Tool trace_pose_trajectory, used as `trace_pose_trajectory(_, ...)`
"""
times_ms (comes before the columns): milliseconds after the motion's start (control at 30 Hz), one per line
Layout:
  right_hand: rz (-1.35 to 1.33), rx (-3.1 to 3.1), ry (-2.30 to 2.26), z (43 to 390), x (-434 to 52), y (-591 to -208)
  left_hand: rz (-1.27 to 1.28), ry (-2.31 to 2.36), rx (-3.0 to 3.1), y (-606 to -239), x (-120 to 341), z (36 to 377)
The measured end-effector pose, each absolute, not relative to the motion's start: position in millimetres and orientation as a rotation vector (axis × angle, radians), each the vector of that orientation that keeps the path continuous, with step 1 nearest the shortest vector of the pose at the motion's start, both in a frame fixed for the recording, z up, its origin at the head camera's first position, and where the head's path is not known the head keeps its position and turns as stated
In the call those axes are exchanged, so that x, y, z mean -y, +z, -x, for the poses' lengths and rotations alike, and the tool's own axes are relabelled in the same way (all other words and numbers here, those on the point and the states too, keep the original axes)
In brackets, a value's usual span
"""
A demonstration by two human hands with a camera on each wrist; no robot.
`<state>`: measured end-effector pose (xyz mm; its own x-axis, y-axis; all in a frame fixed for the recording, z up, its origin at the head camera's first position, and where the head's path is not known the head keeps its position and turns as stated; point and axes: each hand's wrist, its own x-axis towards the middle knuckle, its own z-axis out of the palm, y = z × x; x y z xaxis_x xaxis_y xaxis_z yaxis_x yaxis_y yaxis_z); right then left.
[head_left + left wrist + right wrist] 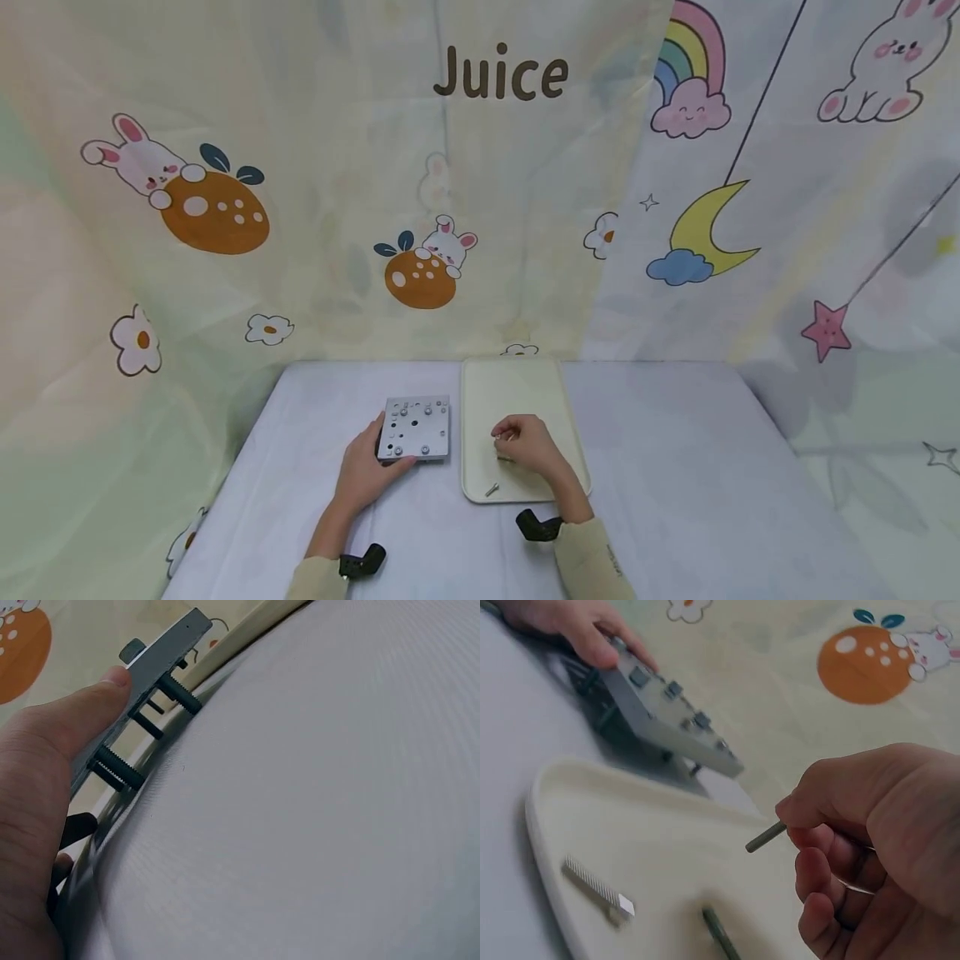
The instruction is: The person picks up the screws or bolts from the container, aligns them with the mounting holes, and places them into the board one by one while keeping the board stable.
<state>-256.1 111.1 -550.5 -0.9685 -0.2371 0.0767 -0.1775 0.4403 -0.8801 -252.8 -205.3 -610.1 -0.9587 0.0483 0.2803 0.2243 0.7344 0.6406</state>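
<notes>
1. Just left of centre in the head view, the flat grey metal plate drilled with holes and fitted with bolts sits on the white cloth-covered tabletop. The left hand grips its near left corner, thumb on the top face.

2. The left wrist view shows the plate tilted, one edge lifted off the cloth, dark threaded bolt shanks sticking out beneath it. The thumb presses on the top; the other fingers are hidden, so I cannot tell how they lie underneath.

3. The plate looks rigid and fairly heavy for its size, with smooth, probably slippery faces. Its edges and corners are the sound places to hold, clear of the protruding threads.

4. At lower centre of the head view, the right hand hovers over the cream plastic tray. In the right wrist view, its curled fingers and thumb pinch a slim grey metal screw, the tip pointing left.

5. That screw looks light, stiff and small enough to slip or roll; a pinch along the shank suits it best.

6. Lying loose in the tray are a second threaded bolt with a square head and a dark pin, near the bottom of the frame.
</notes>
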Motion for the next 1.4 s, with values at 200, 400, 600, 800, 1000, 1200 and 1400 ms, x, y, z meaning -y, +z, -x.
trace_pose_trajectory(200,0.481,-2.580,-1.535,271,-72,-534,0.199,-1.046,2.704,-607,205,255)
trace_pose_trajectory(400,0.579,-2.560,-1.492,278,-27,-526,0.208,-1.026,2.710,-608,206,257)
trace_pose_trajectory(600,0.669,-2.530,-1.475,286,1,-525,0.213,-1.017,2.711,-607,205,260)
trace_pose_trajectory(800,0.647,-2.528,-1.436,292,16,-525,0.215,-1.033,2.710,-608,207,260)
trace_pose_trajectory(1000,0.692,-2.558,-1.390,298,28,-525,0.231,-1.028,2.699,-607,209,260)
trace_pose_trajectory(1200,0.725,-2.555,-1.405,301,33,-528,0.243,-1.019,2.688,-610,209,260)
trace_pose_trajectory(1400,0.713,-2.541,-1.414,304,36,-526,0.242,-1.015,2.699,-608,210,260)
